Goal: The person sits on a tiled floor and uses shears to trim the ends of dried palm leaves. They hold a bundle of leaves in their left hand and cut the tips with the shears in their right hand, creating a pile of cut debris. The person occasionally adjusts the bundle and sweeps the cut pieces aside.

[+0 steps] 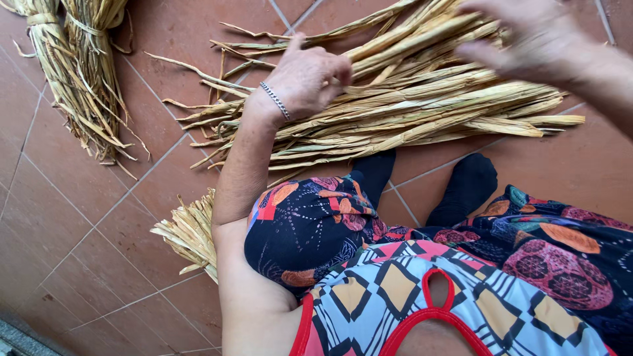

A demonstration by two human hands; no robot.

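Our left hand (304, 78) curls loosely over the reeds (422, 105), fingers bent and resting on the stalks, which lie in a pile across the tiled floor (99, 217) before our feet. Our right hand (527, 39) hovers open above them, fingers spread, blurred. Two bundles (72, 59) lie well apart, upper left.

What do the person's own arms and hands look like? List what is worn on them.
Both arms are bare, with no sleeves or gloves. The left hand has a thin silver-coloured chain bracelet at the wrist. The right hand is blurred; nothing worn shows on it.
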